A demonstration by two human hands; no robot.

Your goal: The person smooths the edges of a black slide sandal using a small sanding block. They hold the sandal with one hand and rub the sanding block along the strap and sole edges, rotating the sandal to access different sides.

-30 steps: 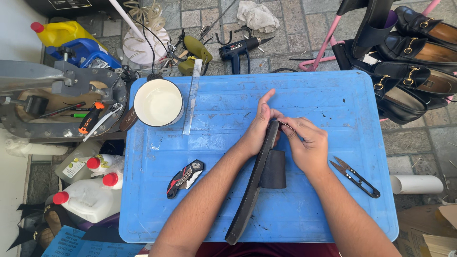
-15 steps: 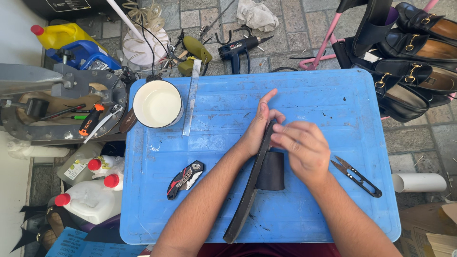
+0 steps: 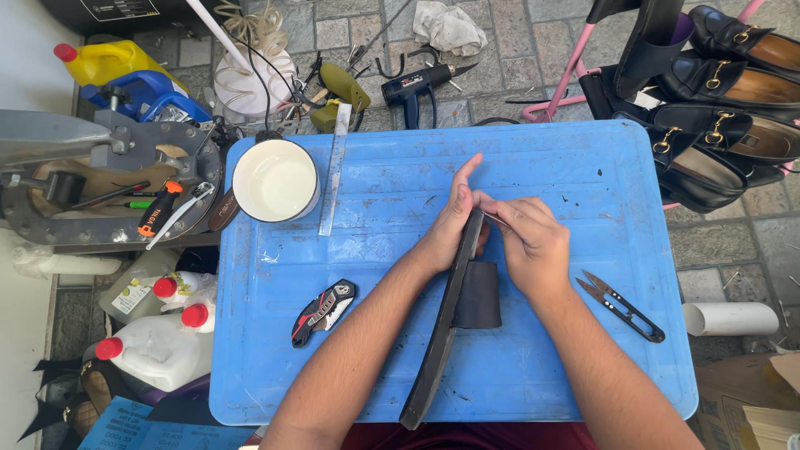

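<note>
your right hand (image 3: 533,242) has its fingers curled shut over the top end of the long black strip (image 3: 442,333), pinching something thin you can barely make out. your left hand (image 3: 454,221) steadies the strip's other side, fingers straight. the strip stands on edge on the blue table (image 3: 375,192); a dark block (image 3: 479,296) sits half hidden beside it, thread snips (image 3: 621,304) to the right.

Two bare forearms in shot, no sleeves down to the bottom edge, light hair along both. Left hand (image 3: 450,229) carries no ring, no glove, no watch at the wrist. Right hand (image 3: 533,242) is just as plain, nails short. Dark red cloth shows at the lap.
</note>
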